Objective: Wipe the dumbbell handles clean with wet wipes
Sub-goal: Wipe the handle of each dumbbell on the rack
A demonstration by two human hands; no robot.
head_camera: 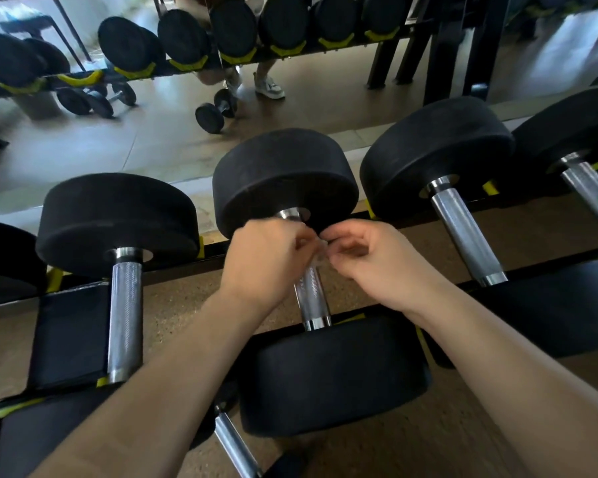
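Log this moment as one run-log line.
step: wiping | target: middle dumbbell handle | left hand and right hand: pinching small wipe above handle | neighbouring handles: untouched

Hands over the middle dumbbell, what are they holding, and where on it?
Both hands, left hand and right hand, pinch a small whitish wipe by its edges above the handle.

We can read no text, number, brand or sign anywhere in this view. The black end plates of the dumbbells (285,177) across the middle of the frame show plain faces to us, and the ones mirrored along the top edge are just as blank. The yellow cradles of the rack (201,244) carry no lettering we can make out.
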